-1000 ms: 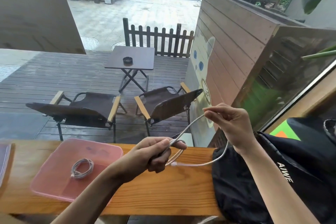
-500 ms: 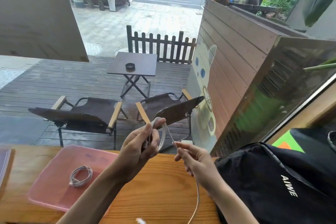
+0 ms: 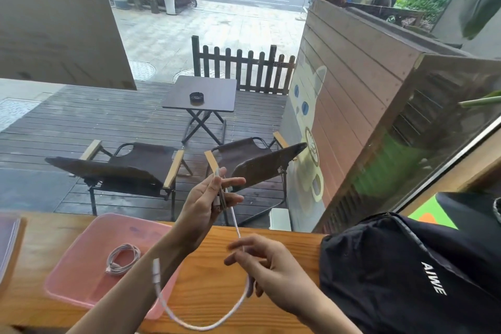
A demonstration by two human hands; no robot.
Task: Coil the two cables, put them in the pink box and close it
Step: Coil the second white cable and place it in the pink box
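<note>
A person's left hand (image 3: 208,203) is raised above a wooden counter (image 3: 217,266), clamping several loops of a white cable (image 3: 235,225). The right hand (image 3: 265,266) pinches the strand lower down, its free end drooping over the counter's near edge. A second coiled cable (image 3: 123,257) lies inside the open pink box (image 3: 81,287) toward the counter's left end, a black bag (image 3: 406,266) at its right.

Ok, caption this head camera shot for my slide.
Left hand and right hand coil the second cable; first cable already in the pink box.

Pink box (image 3: 81,260) open above; black bag (image 3: 406,266) probably crowds right.
</note>
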